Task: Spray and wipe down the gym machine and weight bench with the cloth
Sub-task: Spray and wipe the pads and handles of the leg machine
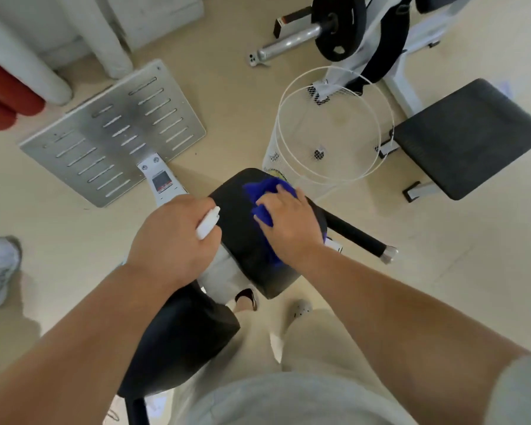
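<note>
Wipe under way on machine seat pad

Status: my right hand (288, 228) lies flat, fingers spread, pressing the blue cloth (267, 191) onto the black seat pad (242, 240). The cloth is bunched under my palm and shows past my fingertips, at the far end of the pad. My left hand (172, 237) is wrapped round the white spray bottle (208, 223), just beside the pad's left edge, nozzle toward the cloth.

Recommended method: keep the palm flat so the cloth stays spread. Draw it in straight overlapping passes from the far end back toward me, then down the side edges. Keep the bottle off the pad so it does not block the stroke. The nearer pad (181, 338), below my left wrist, and the bench (469, 136), well off to the right of my right hand, look still to be done.

Count:
- Cloths: one.
- Spray bottles: one.
- Black pads on the machine: two.
- Bench pads: one.
- Slotted metal footplates (114, 133), beyond my left hand: one.
- Wire baskets (377, 142), just beyond the cloth: one.
- Weight plates (339, 23), far beyond: one seen.
</note>
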